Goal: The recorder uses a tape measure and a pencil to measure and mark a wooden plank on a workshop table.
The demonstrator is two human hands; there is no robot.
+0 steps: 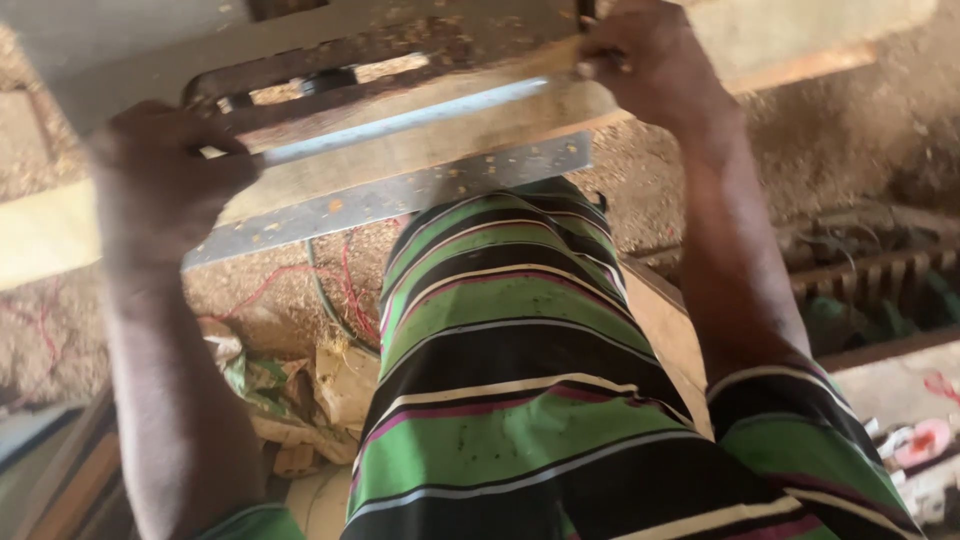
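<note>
A pale wooden plank [450,135] lies across a sawdust-covered machine table. A long shiny metal ruler [400,120] rests along the plank. My left hand [165,170] lies on the plank's left part, and its fingers hold down the ruler's left end. At the plank's far right edge, my right hand [640,60] is closed on a thin dark tool [586,12] that sticks out above the fingers. My green, black and white striped shirt [520,380] fills the lower middle of the view.
A grey metal edge strip [400,195] runs along the table's near side. A dark slotted metal part [300,75] sits behind the plank. Sawdust [820,130], red and green wires [340,290] and crumpled scraps [300,390] lie below; a slatted wooden frame [880,290] is at right.
</note>
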